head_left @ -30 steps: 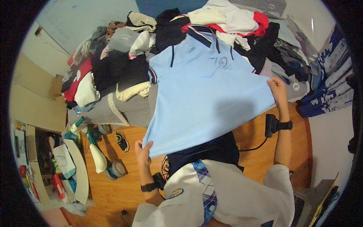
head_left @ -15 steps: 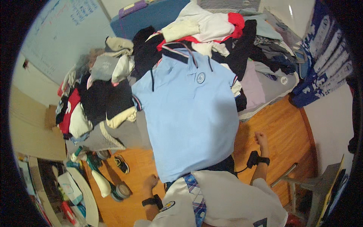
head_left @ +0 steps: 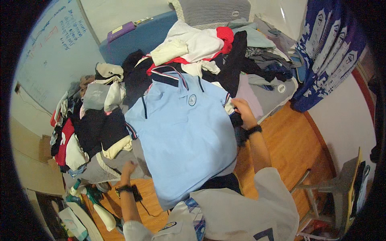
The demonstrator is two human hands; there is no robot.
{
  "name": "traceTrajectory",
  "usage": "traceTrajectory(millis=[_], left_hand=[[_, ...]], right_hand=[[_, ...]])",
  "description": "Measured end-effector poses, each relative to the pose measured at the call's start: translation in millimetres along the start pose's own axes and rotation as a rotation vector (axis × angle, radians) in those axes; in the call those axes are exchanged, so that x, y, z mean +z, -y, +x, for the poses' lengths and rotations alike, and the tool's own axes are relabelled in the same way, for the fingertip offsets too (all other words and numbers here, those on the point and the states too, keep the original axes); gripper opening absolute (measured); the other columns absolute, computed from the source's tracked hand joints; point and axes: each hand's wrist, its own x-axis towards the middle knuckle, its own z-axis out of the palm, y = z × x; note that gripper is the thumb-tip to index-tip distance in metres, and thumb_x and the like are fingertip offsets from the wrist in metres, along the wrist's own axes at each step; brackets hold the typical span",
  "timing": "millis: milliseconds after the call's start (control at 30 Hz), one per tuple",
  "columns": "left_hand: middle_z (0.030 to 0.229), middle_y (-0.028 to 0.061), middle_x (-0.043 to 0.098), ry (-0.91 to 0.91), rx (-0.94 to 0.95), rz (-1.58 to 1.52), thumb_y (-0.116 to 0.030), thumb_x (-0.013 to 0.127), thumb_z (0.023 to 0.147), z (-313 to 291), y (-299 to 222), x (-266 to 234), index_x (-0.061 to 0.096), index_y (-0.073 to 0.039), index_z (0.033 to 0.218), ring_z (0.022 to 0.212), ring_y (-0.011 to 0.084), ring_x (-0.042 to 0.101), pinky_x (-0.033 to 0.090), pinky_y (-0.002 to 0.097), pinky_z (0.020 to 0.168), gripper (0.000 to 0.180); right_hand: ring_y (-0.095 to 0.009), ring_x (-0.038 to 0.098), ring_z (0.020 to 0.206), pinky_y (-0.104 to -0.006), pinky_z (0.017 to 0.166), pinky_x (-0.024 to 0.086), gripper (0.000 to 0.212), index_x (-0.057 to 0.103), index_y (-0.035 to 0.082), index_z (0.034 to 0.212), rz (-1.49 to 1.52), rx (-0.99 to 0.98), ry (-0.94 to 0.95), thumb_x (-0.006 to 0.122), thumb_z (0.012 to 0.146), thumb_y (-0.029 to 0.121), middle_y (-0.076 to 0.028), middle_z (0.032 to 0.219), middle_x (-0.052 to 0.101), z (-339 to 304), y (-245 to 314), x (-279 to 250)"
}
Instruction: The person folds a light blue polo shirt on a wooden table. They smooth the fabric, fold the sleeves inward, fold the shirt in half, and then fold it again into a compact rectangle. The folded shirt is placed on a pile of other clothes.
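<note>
Wooden floor (head_left: 283, 146) beside edges of shirt (head_left: 185, 136)

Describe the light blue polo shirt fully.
The light blue polo shirt looks like knit fabric, with short sleeves, a dark collar edged red and white, dark shoulder piping, striped cuffs and a round chest badge. It lies front up, lightly creased, collar at the far end, hem at the near end. Its upper part rests on piled clothes. The right hand is beside one sleeve, contact unclear; the left hand is apart.
</note>
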Motion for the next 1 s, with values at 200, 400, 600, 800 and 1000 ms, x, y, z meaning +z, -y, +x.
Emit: traceTrajectory(millis=[200, 400, 600, 800, 1000], left_hand=[[0.105, 0.0152, 0.046, 0.098, -0.058, -0.983, -0.035, 0.063, 0.065, 30, -57, -46, 0.037, -0.001, 0.114, 0.088, 0.0285, 0.049, 0.043, 0.0396, 0.072, 0.065], [0.111, 0.0206, 0.041, -0.209, -0.009, -1.102, -0.021, 0.071, 0.058, 103, -69, -51, 0.002, 0.002, 0.125, 0.085, 0.0270, 0.051, 0.043, 0.0425, 0.065, 0.099], [0.068, 0.0079, 0.050, -0.641, -0.022, -1.272, -0.005, 0.068, 0.060, 138, -86, -36, 0.040, 0.004, 0.077, 0.047, 0.0162, 0.046, 0.039, 0.0310, 0.041, 0.034], [0.100, 0.0167, 0.047, -0.378, 0.112, -1.017, -0.002, 0.063, 0.059, 120, -86, -75, 0.038, 0.007, 0.103, 0.086, 0.0237, 0.050, 0.041, 0.0300, 0.070, 0.051], [0.088, 0.0197, 0.054, -0.570, 0.161, -0.442, -0.018, 0.053, 0.066, 133, -36, -100, 0.047, 0.003, 0.094, 0.078, 0.0325, 0.053, 0.040, 0.0346, 0.070, 0.035]], right_hand=[[-0.015, 0.052, 0.065, -0.0273, 0.059, 0.042, 0.033, 0.053, -0.003, 0.088, 0.222, -0.010, 0.024, 0.065, 0.064, 0.016, -0.007, 0.074, 0.056, 57, -36, 60], [-0.023, 0.055, 0.062, -0.0327, 0.055, 0.044, 0.028, 0.052, 0.004, 0.085, -0.043, -0.024, -0.234, 0.060, 0.062, 0.017, -0.010, 0.067, 0.056, 80, -56, 43], [-0.015, 0.047, 0.073, -0.0267, 0.064, 0.038, 0.019, 0.049, 0.000, 0.082, -0.693, -1.084, -0.608, 0.058, 0.069, 0.011, -0.006, 0.079, 0.051, 75, 0, 33], [-0.010, 0.038, 0.069, -0.0226, 0.062, 0.035, 0.016, 0.041, 0.003, 0.081, -0.242, -0.622, -0.367, 0.054, 0.073, 0.008, -0.003, 0.073, 0.041, 105, 39, 47], [-0.014, 0.048, 0.080, -0.0265, 0.068, 0.040, 0.035, 0.041, 0.003, 0.101, 0.100, -0.136, -0.348, 0.056, 0.075, 0.021, -0.006, 0.093, 0.049, 111, 8, 50]])
